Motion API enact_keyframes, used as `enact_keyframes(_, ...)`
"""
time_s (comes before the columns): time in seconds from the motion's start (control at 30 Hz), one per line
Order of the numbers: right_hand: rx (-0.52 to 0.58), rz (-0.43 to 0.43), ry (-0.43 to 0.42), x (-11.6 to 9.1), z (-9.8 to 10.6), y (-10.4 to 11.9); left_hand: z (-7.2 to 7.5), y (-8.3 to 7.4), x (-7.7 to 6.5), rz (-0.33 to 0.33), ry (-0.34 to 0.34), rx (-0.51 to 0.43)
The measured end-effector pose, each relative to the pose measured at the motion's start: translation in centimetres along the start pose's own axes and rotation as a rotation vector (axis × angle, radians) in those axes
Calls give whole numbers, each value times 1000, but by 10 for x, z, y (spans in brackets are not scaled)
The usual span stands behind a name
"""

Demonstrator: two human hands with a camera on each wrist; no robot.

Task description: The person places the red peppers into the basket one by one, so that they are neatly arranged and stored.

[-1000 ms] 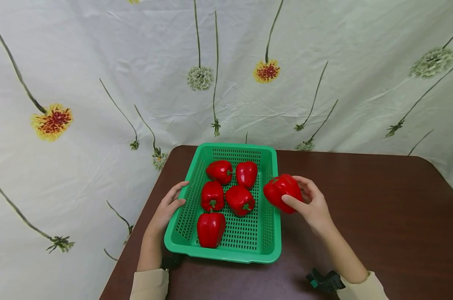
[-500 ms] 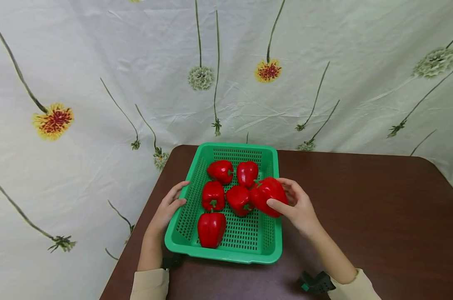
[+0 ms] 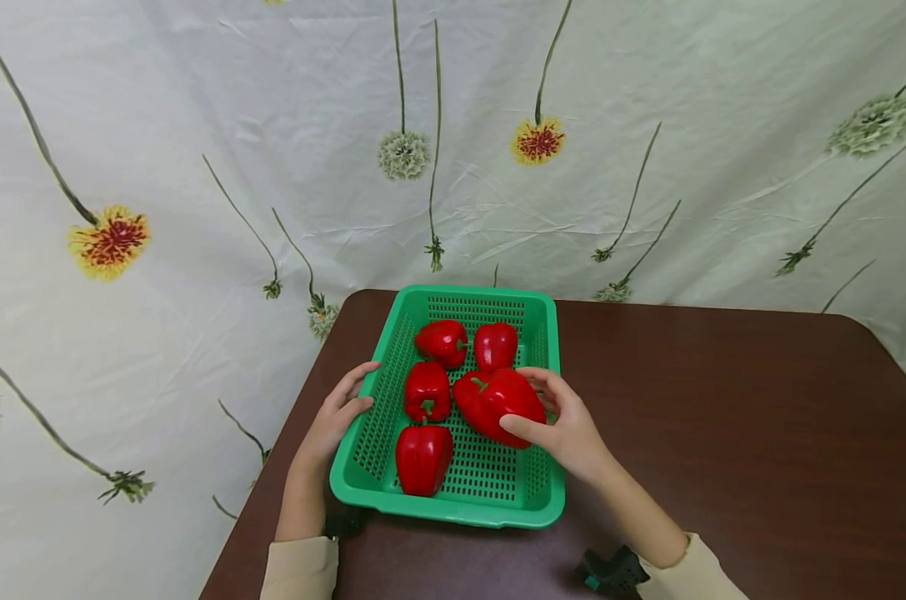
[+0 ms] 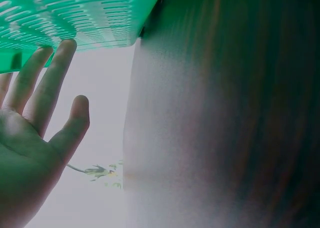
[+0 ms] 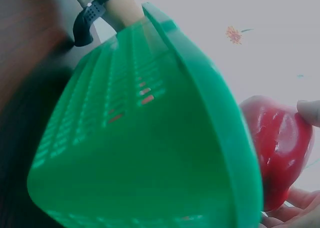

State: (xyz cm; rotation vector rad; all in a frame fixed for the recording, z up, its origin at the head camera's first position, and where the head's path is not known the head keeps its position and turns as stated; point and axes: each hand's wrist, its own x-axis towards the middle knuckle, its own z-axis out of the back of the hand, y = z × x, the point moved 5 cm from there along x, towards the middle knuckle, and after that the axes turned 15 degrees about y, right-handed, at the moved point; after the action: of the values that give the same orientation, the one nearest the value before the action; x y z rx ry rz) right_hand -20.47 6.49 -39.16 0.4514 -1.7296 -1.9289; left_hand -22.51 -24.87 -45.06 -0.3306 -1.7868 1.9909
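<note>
Over the green plastic basket (image 3: 460, 517), my right hand (image 3: 568, 433) grips a red bell pepper (image 3: 507, 404), thumb on the near side and fingers behind. The right wrist view has this bell pepper (image 5: 280, 148) just above the basket rim (image 5: 220, 112). My left hand (image 3: 332, 421) touches the basket's left side with fairly straight fingers; in the left wrist view its fingertips (image 4: 67, 46) meet the slotted wall (image 4: 85, 17). Inside lie several more red bell peppers, among them ones at the back (image 3: 439, 343), the middle (image 3: 426, 390) and the front (image 3: 422, 462). Another is mostly hidden behind the held one.
The basket stands on a dark brown table (image 3: 723, 417) near its left edge. Behind and to the left hangs a white cloth (image 3: 310, 125) printed with flowers. A black wrist device (image 3: 613, 573) sits by the right sleeve.
My right hand has carried the bell pepper leftward and slightly nearer, from beyond the basket's right rim to over its middle. My left hand has kept its place at the basket's side.
</note>
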Motion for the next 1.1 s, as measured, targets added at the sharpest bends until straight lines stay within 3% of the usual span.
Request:
enact_keyframes(0.57,-64,-57,114,12,-30,-12,-1,-2,-1,8,-3,-13)
enact_keyframes(1.1,-308,-141,258,16,-40,-15,1,2,0,6,3,-5)
